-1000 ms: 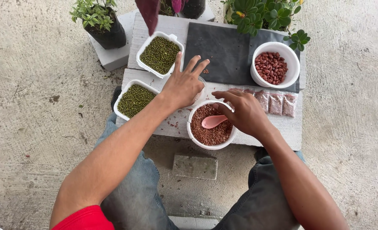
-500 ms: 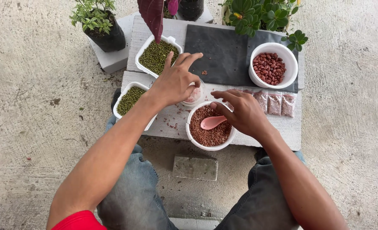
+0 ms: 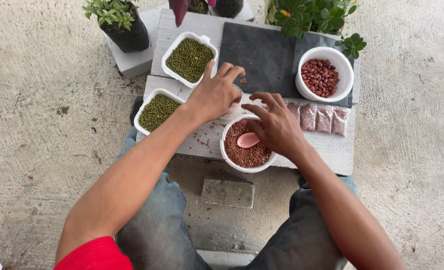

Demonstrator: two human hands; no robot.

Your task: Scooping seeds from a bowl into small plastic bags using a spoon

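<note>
Left hand [image 3: 216, 95] is cupping over a small clear cup [image 3: 233, 106], mostly hidden under the palm, sitting at 11 o'clock just beside the white bowl [image 3: 246, 166] of red grains. Right hand [image 3: 273, 125] is hovering over that bowl, fingers loosely curled, holding nothing; pink spoon [image 3: 247, 140] is lying inside. Best kept: cup pinned flat and close to the rim, spoon scooped shallow.

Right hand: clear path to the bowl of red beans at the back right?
Probably yes. The right hand hovers over the rice bowl; only flat packets lie between it and the bean bowl.
</note>
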